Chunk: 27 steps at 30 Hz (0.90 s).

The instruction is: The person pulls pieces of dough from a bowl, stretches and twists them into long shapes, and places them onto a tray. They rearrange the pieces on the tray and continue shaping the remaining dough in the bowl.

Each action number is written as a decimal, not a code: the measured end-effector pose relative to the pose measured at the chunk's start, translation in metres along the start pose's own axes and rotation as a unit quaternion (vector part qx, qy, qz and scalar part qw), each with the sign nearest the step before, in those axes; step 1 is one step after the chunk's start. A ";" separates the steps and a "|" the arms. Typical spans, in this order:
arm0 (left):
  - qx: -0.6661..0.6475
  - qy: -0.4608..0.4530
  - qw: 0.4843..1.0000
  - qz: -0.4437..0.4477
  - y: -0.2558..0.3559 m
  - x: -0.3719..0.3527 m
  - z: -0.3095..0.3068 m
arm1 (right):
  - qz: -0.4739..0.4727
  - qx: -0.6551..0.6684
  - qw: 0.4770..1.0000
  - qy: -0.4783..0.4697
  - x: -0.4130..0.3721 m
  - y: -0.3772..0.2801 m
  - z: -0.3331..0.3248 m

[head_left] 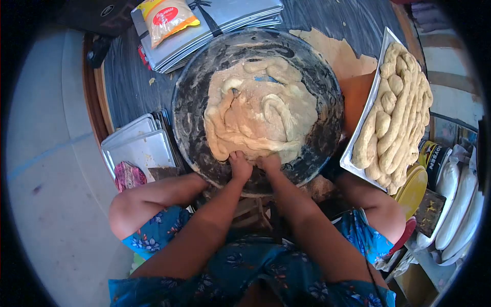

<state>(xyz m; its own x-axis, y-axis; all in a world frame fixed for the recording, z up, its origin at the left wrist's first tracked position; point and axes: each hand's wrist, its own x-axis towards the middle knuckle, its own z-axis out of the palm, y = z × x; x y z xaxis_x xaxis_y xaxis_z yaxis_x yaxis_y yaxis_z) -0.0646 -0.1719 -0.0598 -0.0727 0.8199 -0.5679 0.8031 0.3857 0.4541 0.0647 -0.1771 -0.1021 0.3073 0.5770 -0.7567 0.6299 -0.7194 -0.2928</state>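
Note:
A wide black basin (188, 110) stands between my knees. Inside it, ropes and folds of pale dough (255, 145) lie over a floury brown layer (245, 110). My left hand (239, 166) grips the near edge of the dough, its fingers curled into it. Close beside it, my right hand (269, 162) presses into the same edge, with most of its fingers hidden by the dough. A light tray (359, 134) to the right is heaped with long twisted dough ropes (396, 115).
A bag of pale powder (168, 21) lies on stacked metal trays (225, 30) at the back left. More metal trays (140, 148) and a pink cloth (129, 176) are at the left. Yellow lids (413, 192) and white wrapped rolls (450, 199) stand at the right.

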 end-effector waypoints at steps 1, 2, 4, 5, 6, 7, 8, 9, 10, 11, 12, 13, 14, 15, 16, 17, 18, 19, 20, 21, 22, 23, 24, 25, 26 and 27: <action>-0.076 0.054 0.995 -0.033 -0.010 0.006 0.021 | 0.020 0.046 0.999 0.017 0.005 0.008 0.018; -0.152 0.108 0.980 -0.066 -0.026 0.017 0.054 | 0.048 0.112 0.992 0.025 0.012 0.013 0.032; -0.385 0.107 0.900 -0.175 -0.022 0.019 0.059 | 0.114 0.269 0.956 0.022 0.022 0.018 0.052; -0.531 0.048 0.809 -0.247 -0.008 0.014 0.045 | 0.155 0.357 0.921 0.017 0.024 0.017 0.057; -0.657 -0.013 0.687 -0.310 0.000 0.010 0.041 | 0.201 0.463 0.863 -0.009 0.023 0.012 0.055; -0.681 -0.041 0.660 -0.315 0.004 0.008 0.042 | 0.242 0.561 0.791 -0.036 0.021 0.009 0.050; -0.702 -0.069 0.633 -0.318 0.010 0.007 0.039 | 0.229 0.608 0.751 -0.117 0.017 0.010 0.043; -0.722 -0.096 0.606 -0.319 0.013 0.007 0.039 | 0.212 0.650 0.703 -0.197 0.009 0.009 0.030; -0.682 -0.142 0.640 -0.326 0.016 0.008 0.038 | 0.192 0.684 0.648 -0.275 0.006 0.014 0.022; -0.637 -0.186 0.671 -0.331 0.020 0.010 0.036 | 0.174 0.641 0.684 -0.302 0.005 0.019 0.013; -0.588 -0.229 0.699 -0.335 0.023 0.011 0.033 | 0.155 0.596 0.717 -0.327 0.005 0.028 0.005; -0.545 -0.227 0.747 -0.305 0.031 0.008 0.025 | 0.134 0.549 0.748 -0.349 0.007 0.037 -0.004; -0.500 -0.223 0.791 -0.272 0.044 0.002 0.011 | 0.118 0.542 0.766 -0.324 0.001 0.038 -0.028; -0.454 -0.217 0.831 -0.236 0.056 -0.001 -0.002 | 0.100 0.534 0.785 -0.298 -0.014 0.027 -0.069; -0.408 -0.229 0.861 -0.198 0.065 0.001 -0.015 | 0.083 0.525 0.802 -0.271 -0.021 0.020 -0.097; -0.362 -0.239 0.887 -0.159 0.072 0.008 -0.029 | 0.053 0.494 0.834 -0.240 -0.012 0.025 -0.106; -0.315 -0.248 0.908 -0.120 0.078 0.010 -0.042 | 0.024 0.460 0.863 -0.208 -0.003 0.029 -0.110; -0.373 -0.195 0.899 -0.119 0.084 0.009 -0.057 | -0.006 0.425 0.888 -0.176 -0.002 0.021 -0.118; -0.328 -0.141 0.932 -0.069 0.074 0.019 -0.058 | -0.020 0.394 0.890 -0.228 -0.004 0.014 -0.122; -0.282 -0.085 0.956 -0.020 0.057 0.031 -0.057 | -0.033 0.360 0.889 -0.280 -0.026 -0.013 -0.134; -0.358 -0.072 0.928 -0.070 0.040 0.042 -0.060 | -0.045 0.322 0.885 -0.332 -0.039 -0.035 -0.139; -0.431 -0.059 0.893 -0.119 0.018 0.056 -0.061 | -0.078 0.282 0.927 -0.236 -0.030 -0.045 -0.131; -0.469 -0.042 0.874 -0.119 -0.025 0.085 -0.042 | -0.110 0.239 0.955 -0.137 -0.014 -0.054 -0.121; -0.506 -0.026 0.854 -0.120 -0.059 0.109 -0.028 | -0.140 0.195 0.970 -0.036 -0.003 -0.065 -0.113; -0.507 -0.025 0.852 -0.126 -0.067 0.111 -0.043 | -0.215 0.100 0.969 -0.076 -0.002 -0.079 -0.112; -0.509 -0.024 0.851 -0.131 -0.069 0.110 -0.064 | -0.286 0.004 0.952 -0.114 -0.005 -0.097 -0.114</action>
<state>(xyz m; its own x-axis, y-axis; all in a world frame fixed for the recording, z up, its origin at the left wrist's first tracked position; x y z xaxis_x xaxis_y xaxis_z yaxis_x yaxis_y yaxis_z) -0.1652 -0.0816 -0.1095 -0.1258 0.6401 -0.7579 -0.1657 0.7397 0.6522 0.0833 -0.0660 -0.0026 -0.2466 0.7769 -0.5794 0.6414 -0.3173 -0.6985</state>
